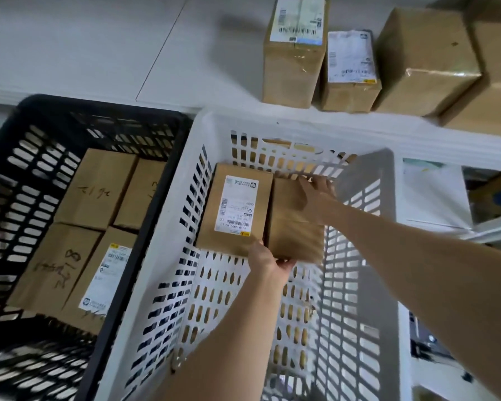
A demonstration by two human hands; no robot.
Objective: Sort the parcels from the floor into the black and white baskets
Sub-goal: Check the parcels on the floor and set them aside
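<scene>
Both my arms reach down into the white basket [301,125]. A plain brown parcel [292,224] sits at its far right, next to a labelled brown parcel [235,209]. My left hand [268,263] grips the plain parcel's near bottom edge, fingers curled under it. At the parcel's far top corner, my right hand [317,195] holds it with fingers wrapped over the edge. The black basket [104,108] stands to the left and holds several brown parcels [96,189], some with handwriting, one with a white label.
Several more brown parcels [294,50] stand on the pale floor beyond the baskets, at the upper right. A white shelf or frame [437,198] sits just right of the white basket. The near half of the white basket's floor is bare.
</scene>
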